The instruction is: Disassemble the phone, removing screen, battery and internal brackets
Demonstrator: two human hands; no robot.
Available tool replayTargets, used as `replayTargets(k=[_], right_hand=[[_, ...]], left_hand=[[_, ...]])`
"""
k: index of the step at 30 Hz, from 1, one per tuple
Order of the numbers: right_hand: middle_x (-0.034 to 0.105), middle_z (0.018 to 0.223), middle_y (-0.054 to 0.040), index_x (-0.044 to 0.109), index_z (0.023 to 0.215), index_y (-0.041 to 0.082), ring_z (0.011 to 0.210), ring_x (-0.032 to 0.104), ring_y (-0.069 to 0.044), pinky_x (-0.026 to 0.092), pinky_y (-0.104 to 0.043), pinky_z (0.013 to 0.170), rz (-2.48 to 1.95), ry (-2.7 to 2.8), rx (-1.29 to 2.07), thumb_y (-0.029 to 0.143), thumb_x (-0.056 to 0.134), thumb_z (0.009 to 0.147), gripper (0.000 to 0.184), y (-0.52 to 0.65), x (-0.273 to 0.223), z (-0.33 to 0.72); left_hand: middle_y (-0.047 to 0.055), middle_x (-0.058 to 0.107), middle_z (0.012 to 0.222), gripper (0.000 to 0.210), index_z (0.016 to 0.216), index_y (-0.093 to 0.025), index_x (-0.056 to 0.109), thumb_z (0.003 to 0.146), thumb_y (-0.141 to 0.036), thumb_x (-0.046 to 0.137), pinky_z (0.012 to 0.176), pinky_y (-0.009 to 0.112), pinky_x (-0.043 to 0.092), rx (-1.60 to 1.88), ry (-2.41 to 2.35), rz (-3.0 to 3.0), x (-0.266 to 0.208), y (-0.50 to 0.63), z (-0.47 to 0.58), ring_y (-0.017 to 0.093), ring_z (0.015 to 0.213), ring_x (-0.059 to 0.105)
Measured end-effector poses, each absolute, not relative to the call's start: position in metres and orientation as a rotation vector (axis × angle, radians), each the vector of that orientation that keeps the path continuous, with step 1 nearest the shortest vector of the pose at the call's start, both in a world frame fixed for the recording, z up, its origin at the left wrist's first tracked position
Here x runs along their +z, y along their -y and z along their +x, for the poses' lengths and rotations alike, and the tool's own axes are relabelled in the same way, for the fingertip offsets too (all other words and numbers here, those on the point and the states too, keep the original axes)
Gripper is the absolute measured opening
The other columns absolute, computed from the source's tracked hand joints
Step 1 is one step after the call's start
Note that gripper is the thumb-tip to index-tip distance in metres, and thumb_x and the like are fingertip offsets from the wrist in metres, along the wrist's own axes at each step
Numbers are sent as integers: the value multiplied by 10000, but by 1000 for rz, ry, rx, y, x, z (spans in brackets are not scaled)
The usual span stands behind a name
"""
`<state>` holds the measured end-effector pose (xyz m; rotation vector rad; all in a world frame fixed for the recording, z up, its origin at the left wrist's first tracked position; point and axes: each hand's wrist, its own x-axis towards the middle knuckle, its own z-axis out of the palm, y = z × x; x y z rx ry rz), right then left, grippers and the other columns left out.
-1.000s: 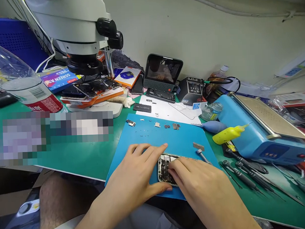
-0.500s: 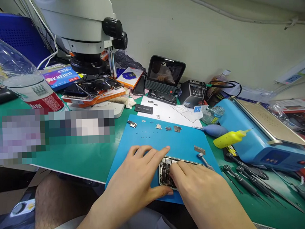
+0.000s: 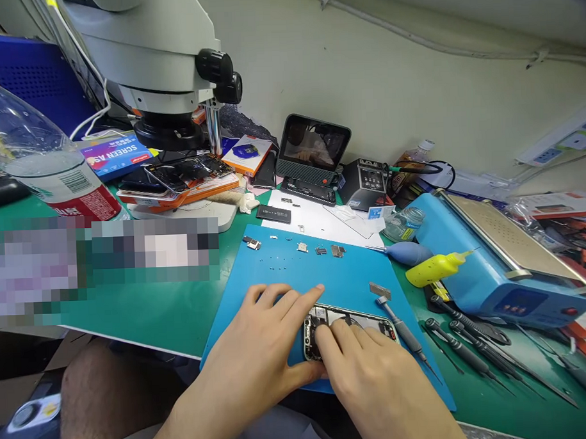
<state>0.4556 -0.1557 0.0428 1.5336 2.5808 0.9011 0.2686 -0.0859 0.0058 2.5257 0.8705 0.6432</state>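
An opened smartphone (image 3: 333,313), its inner boards and frame exposed, lies on a blue mat (image 3: 224,318). My left hand (image 3: 263,336) grips its left end, thumb at the near edge and fingers along the far one. Over the phone's inside, my right hand (image 3: 370,373) has its fingers curled down and bunched together. Whatever those fingertips hold or press is hidden behind the hand. A grey screwdriver (image 3: 408,331) lies just right of the phone, with a small metal plate (image 3: 380,290) behind it.
Small phone parts (image 3: 302,247) and tiny screws sit at the mat's far side. A battery (image 3: 273,214) lies behind them. Right are a blower bulb (image 3: 408,252), yellow bottle (image 3: 436,269), blue heating machine (image 3: 497,283) and several screwdrivers (image 3: 463,351). A microscope (image 3: 167,76) stands left.
My right hand has shifted left and nearer me, uncovering the phone's right end and the screwdriver's shaft. My left hand keeps its grip. The view has tilted slightly.
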Motion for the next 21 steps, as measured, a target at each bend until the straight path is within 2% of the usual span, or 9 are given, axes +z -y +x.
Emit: replayTargets(k=[6,13,21], right_hand=[[624,720,7,496,942,247,590,604,-209,400,-384,655,1518,-2568,977,-23,490,786,311,159,40,455],[634,730,-3,499,945,244,610,610,-220,400,-393,672,1524,-2542,983,-28,468,860,286,160,38,454],[612,691,2,509,894,244,587,580,-202,401,-375,658,1528,-2553,1003,-45,488,844,294,162,38,451]], left_hand=[[42,746,1425,865,1671,-252,390,979,-372,895,1098,494,472,632,-876,2520,6,86,269,319,1339,648],[62,754,1405,825,1675,-253,411,987,-330,859,1106,508,489,618,-893,2526,6,86,270,335,1336,657],[63,756,1392,860,1683,-233,407,954,-257,862,1104,512,491,611,-886,2527,9,86,269,343,1335,646]])
